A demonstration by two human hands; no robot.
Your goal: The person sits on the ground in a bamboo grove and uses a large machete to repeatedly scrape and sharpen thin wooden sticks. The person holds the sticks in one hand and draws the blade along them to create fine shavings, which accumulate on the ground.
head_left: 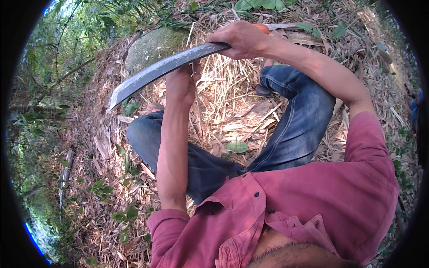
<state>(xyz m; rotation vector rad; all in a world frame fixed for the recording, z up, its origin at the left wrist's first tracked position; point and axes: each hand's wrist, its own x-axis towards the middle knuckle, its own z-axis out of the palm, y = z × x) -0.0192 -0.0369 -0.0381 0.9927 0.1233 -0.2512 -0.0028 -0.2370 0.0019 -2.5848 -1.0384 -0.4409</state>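
A machete with a long, slightly curved grey blade (163,67) spans the space in front of me, its tip toward the left. My right hand (241,39) is closed round its grip; an orange handle end (261,29) shows beyond the fist. Below the middle of the blade is my left hand (182,85), its fingers curled and partly covered by the blade. What the left hand holds, if anything, cannot be made out. Pale split strips (225,73) lie heaped on the ground between my feet.
A mossy rounded stone (154,47) lies just beyond the blade. My bent legs in blue jeans (290,125) frame ground strewn with dry leaves and shavings. Green plants (44,67) grow along the left. A green leaf (237,146) lies between my legs.
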